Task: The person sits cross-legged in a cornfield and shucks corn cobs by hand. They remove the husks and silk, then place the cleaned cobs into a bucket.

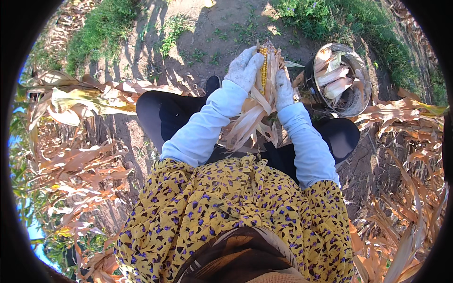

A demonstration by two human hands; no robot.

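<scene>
An ear of corn (263,70) is held upright before me, its yellow kernels bared on the left side. Dry husk leaves (271,76) still cover its right side, and loose husk strips (247,128) hang below it over my lap. My left hand (246,67), in a dirty white glove, grips the ear from the left near its top. From the right, my right hand (284,88), gloved as well, is closed against the husk; its fingertips are partly hidden behind the leaves. To the right of that hand stands a round bucket (366,83) with several husk-covered ears (332,76) inside.
Dry corn stalks and leaves (85,161) lie on the left, and more dry leaves (400,240) cover the right side. Green weeds (102,32) grow at the far left and far right of the bare soil (212,37). My bent knees (155,109) frame the work area.
</scene>
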